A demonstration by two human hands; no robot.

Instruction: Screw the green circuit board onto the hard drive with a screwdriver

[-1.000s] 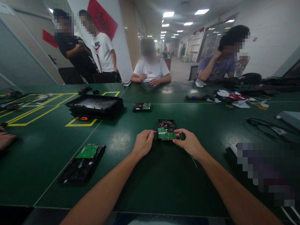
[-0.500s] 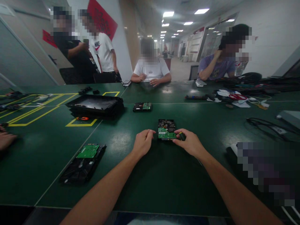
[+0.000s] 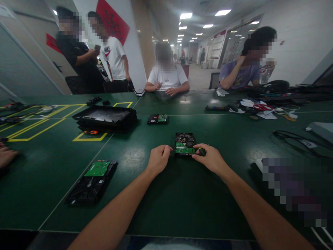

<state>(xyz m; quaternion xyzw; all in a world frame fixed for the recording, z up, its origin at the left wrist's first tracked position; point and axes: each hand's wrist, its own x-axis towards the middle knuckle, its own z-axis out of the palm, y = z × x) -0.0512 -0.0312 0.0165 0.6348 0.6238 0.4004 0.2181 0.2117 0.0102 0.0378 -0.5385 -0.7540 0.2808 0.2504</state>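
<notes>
A hard drive (image 3: 184, 139) with a green circuit board facing up lies on the green table in front of me. My left hand (image 3: 160, 158) is at its left edge, fingers curled and pinched together; whatever they may hold is too small to make out. On the other side, my right hand (image 3: 209, 158) is closed around a short dark handle with a yellow band, which looks like a screwdriver (image 3: 202, 151). Its thumb and fingertips reach the drive's right edge. The shaft of that tool is hidden.
Another hard drive (image 3: 93, 180) lies at the near left, and one more drive (image 3: 158, 119) sits farther back. Black trays (image 3: 104, 118) are stacked at the left. Cables (image 3: 296, 139) and papers (image 3: 260, 106) lie at the right. A co-worker's hand (image 3: 7, 155) shows at the left edge.
Both hands and the hard drive keep nearly the same positions. The whole view has shifted slightly.
</notes>
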